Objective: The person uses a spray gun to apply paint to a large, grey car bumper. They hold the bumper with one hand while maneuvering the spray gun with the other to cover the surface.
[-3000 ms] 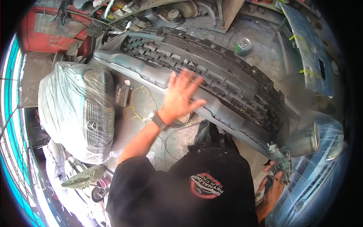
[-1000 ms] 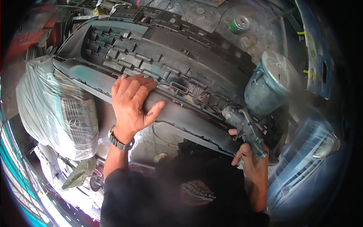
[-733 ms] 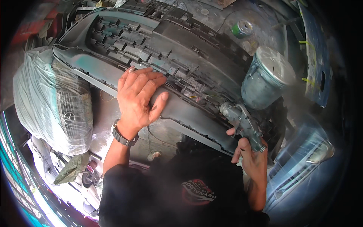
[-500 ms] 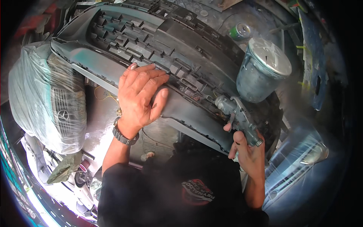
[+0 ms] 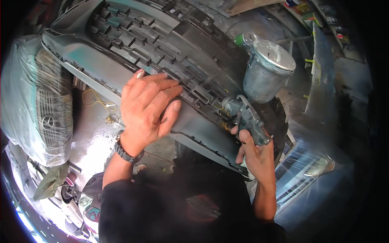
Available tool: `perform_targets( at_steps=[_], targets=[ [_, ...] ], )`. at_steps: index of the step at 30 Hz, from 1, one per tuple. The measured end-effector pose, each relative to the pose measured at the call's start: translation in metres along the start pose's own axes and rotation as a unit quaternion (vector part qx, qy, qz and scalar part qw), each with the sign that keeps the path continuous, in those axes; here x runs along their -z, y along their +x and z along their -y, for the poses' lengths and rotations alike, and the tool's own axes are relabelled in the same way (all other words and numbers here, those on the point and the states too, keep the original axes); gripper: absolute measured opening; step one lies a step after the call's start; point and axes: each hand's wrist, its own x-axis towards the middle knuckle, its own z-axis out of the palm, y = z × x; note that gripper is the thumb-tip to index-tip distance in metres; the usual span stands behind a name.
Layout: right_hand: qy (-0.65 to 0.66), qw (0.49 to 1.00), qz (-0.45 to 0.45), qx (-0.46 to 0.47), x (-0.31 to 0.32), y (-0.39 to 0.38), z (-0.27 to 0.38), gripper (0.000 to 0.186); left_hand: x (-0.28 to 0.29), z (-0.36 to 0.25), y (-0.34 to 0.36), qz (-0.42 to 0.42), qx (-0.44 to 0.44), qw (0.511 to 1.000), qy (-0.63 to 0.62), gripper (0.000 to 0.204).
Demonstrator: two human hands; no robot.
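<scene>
A large dark grey car bumper (image 5: pixel 202 117) with a slatted grille section lies slantwise before me, patched with faint green and grey. My left hand (image 5: pixel 148 105), a black watch on its wrist, rests on the bumper's upper edge with fingers stretched out and nothing held. In my right hand (image 5: pixel 257 158) is a paint spray gun (image 5: pixel 252 123), gripped round its handle. Its metal paint cup (image 5: pixel 265 79) stands on top, lid on and slightly tilted. The gun's nozzle end points left over the bumper's right part, apart from its surface as far as I can see.
At the left stands a car front wrapped in clear plastic (image 5: pixel 24 97). A blue car (image 5: pixel 300 190) under plastic is at the lower right. Behind the paint cup sits a green can (image 5: pixel 240 39). A blue-grey panel (image 5: pixel 322 73) leans at the far right, and a motorbike (image 5: pixel 91 202) stands lower left.
The whole view has shifted, so the bumper and both hands appear further left. My left hand stays on the bumper; my right still grips the spray gun.
</scene>
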Motion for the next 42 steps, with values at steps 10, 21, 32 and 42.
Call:
perform_targets(
  at_steps=[10,21,32,42],
  targets=[
    [-0.018,1.000,-0.001,-0.024,-0.002,0.008,0.003,0.051,0.003,0.001,0.002,0.003,0.009,1.000,0.001,0.015],
    [-0.014,0.999,0.017,-0.035,-0.010,0.008,0.008,0.046,0.001,0.003,0.000,-0.002,0.016,1.000,-0.016,0.015],
    [-0.016,1.000,0.014,-0.012,-0.009,0.007,0.007,0.052,0.000,0.003,-0.002,0.004,0.020,0.999,-0.025,0.016],
    [-0.043,0.999,0.012,-0.011,-0.015,0.014,0.013,0.050,0.001,0.003,-0.001,-0.005,0.017,1.000,-0.020,0.014]
  ],
)
